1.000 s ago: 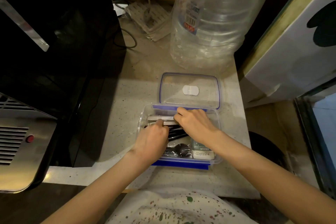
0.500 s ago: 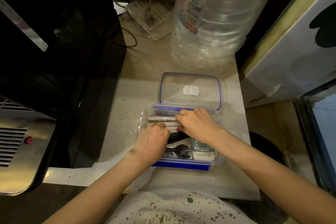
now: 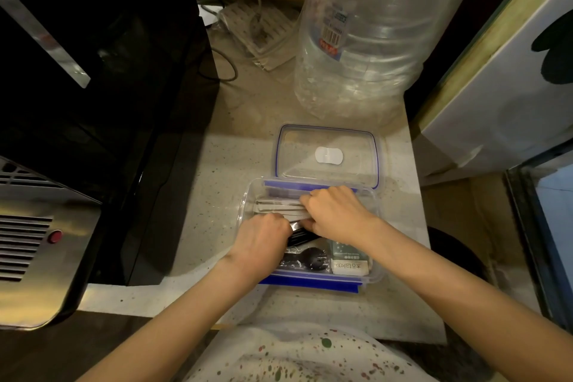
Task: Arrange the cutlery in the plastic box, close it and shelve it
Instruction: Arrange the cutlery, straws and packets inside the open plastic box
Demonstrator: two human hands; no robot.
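Gripping flat silvery cutlery packets (image 3: 279, 209) inside clear plastic box (image 3: 370, 277): both hands' curled fingers (image 3: 313, 201).

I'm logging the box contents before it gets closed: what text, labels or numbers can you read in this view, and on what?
"talkoo" (my best reading; it appears upside down): on the small white packet in the near right corner of the plastic box.
Green packet beside it: small print, too blurred to read.
Large water bottle: label with a barcode and red band, digits and words too small to read.
Nothing else legible.
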